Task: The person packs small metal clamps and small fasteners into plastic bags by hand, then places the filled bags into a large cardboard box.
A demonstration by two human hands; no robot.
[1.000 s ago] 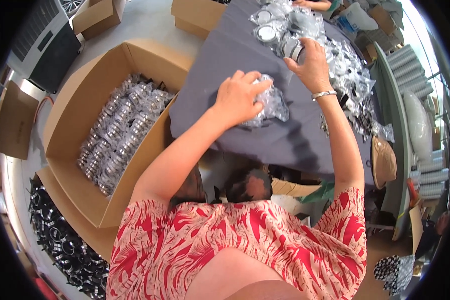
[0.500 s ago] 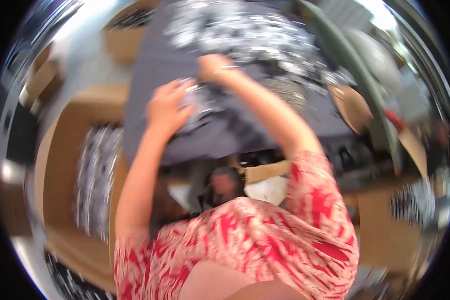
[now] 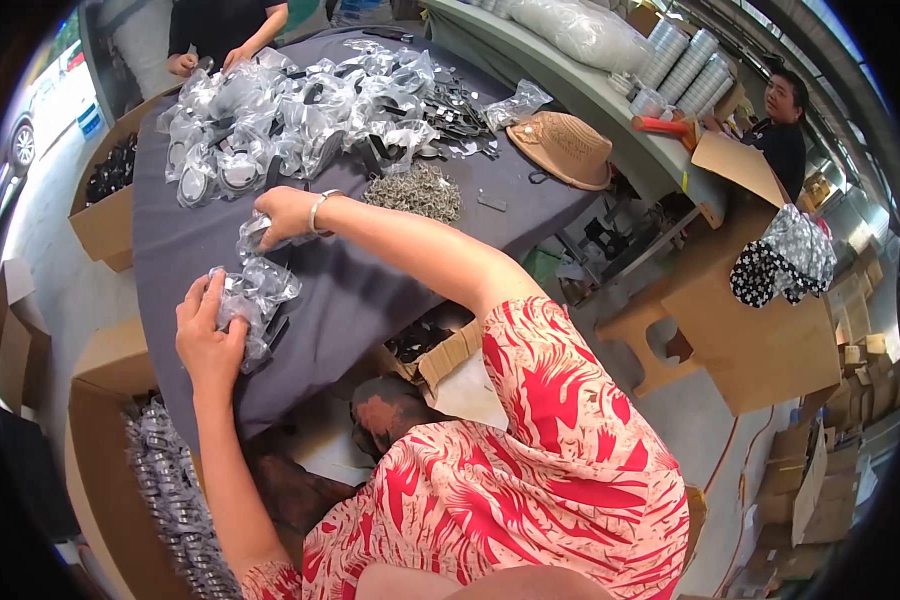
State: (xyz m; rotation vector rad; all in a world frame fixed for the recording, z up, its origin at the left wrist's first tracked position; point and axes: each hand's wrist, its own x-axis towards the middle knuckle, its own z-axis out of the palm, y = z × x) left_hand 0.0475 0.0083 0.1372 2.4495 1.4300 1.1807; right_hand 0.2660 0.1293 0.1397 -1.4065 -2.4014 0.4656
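Note:
My left hand (image 3: 210,330) curls its fingers and thumb around a small cluster of clear-bagged parts (image 3: 266,288) at the near left of the cloth-covered table (image 3: 370,290). Just beyond it, my right hand (image 3: 288,212), with a bangle (image 3: 320,212) on its wrist, pinches another clear-bagged part (image 3: 254,236). What lies inside these bags is hard to make out. Farther off spreads a large heap of clear-bagged round dark parts (image 3: 300,110). Right of my right wrist lies a mound of small metal pieces (image 3: 413,192).
An open carton of bagged parts (image 3: 175,500) stands at my left, another carton (image 3: 110,220) beyond it. A woven hat (image 3: 562,148) rests at the table's right side. One person's hand (image 3: 236,56) works at the far edge; another person (image 3: 778,130) is at right.
The view has turned and sharpened from a blur. Both hands now appear farther left and lower in the picture, still close together by the bagged parts.

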